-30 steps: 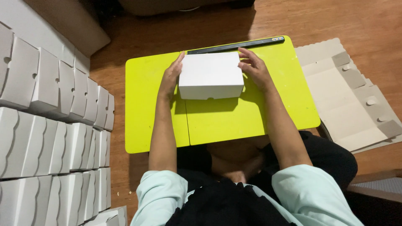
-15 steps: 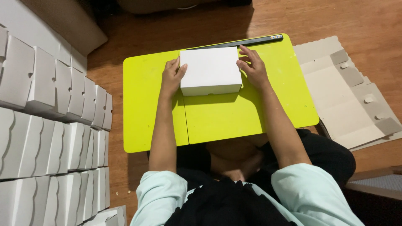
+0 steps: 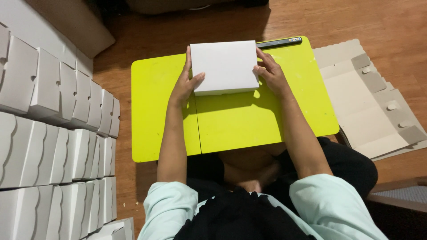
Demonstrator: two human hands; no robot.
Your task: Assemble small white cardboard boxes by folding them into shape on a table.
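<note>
While the person sits on a wooden floor with a lime-green lap table across their legs, both bare hands hold a closed white cardboard box at the far middle of that table. The left hand grips the box's left side, thumb laid on the lid and fingers hidden behind the edge. The right hand presses against the right side with its fingers curled onto the edge. Just beyond the box lies a dark ruler, its left end hidden behind the box. Rows of finished white boxes stand packed together on the left, and flat unfolded box blanks lie on the floor to the right. The box seems to sit close to the table's far edge, so a forward push could likely slide it off or knock the ruler away. Squeezing too hard from both sides might dent the thin walls or pop the lid open.
</note>
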